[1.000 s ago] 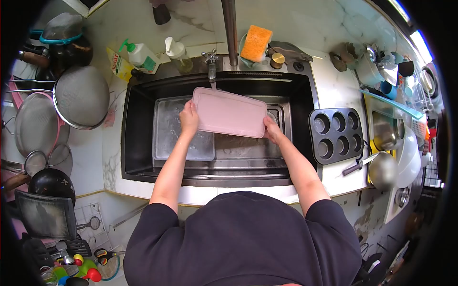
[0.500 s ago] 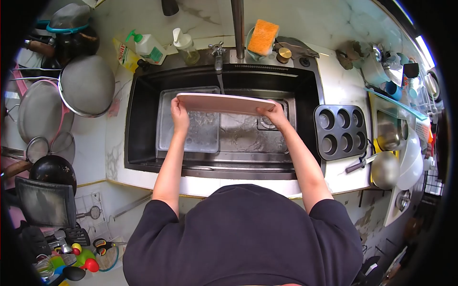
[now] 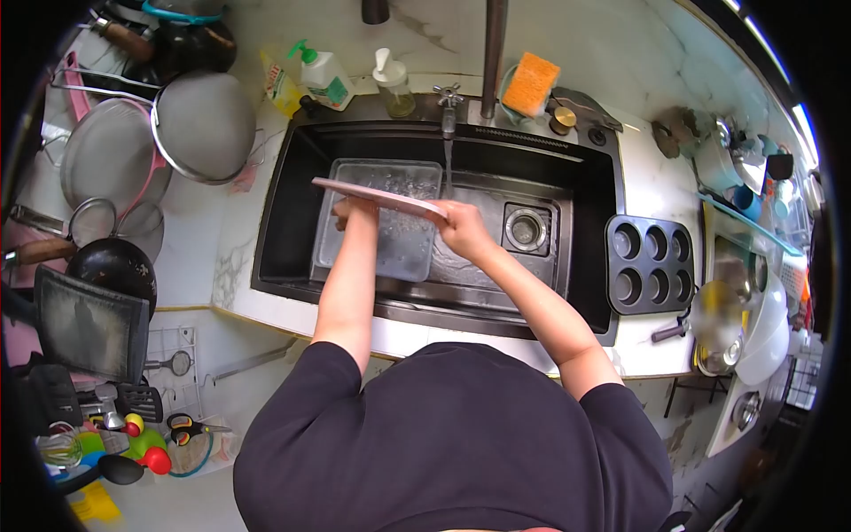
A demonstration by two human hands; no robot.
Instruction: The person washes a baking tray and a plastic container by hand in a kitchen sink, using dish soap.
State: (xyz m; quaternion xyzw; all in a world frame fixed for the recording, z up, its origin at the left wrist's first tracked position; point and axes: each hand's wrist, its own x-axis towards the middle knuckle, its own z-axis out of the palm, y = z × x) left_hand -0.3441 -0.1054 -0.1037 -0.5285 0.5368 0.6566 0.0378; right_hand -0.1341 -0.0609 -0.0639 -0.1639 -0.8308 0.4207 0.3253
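Head view: your right hand [image 3: 464, 230] clamps one end of the pink tray [image 3: 381, 196], tilted nearly edge-on above the sink [image 3: 292, 222], toward its left edge; your left hand [image 3: 340, 213], partly hidden, grips unclearly. Probably light, stiff, slippery: hold both short ends.
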